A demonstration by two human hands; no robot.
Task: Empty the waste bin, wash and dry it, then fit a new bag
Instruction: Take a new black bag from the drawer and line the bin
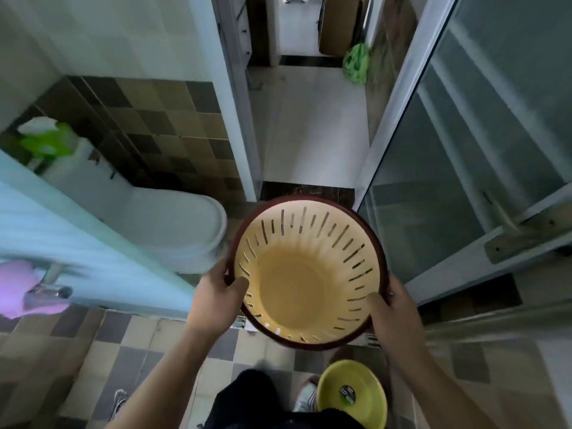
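Waste bin (305,275), empty and bagless, is held before the toilet (173,226), mouth toward me; my left hand (216,294) and right hand (394,308) grip opposite rim edges, thumbs inside.

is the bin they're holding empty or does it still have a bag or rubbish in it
Empty. The waste bin, held at its rim by the left hand and right hand, shows a bare yellow floor and slotted walls, no bag or rubbish.

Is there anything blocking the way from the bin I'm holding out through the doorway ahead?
Nothing visible does. Both the left hand and right hand grip the waste bin by its rim, and the doorway ahead shows bare floor. A green bag sits off to the right beyond it.
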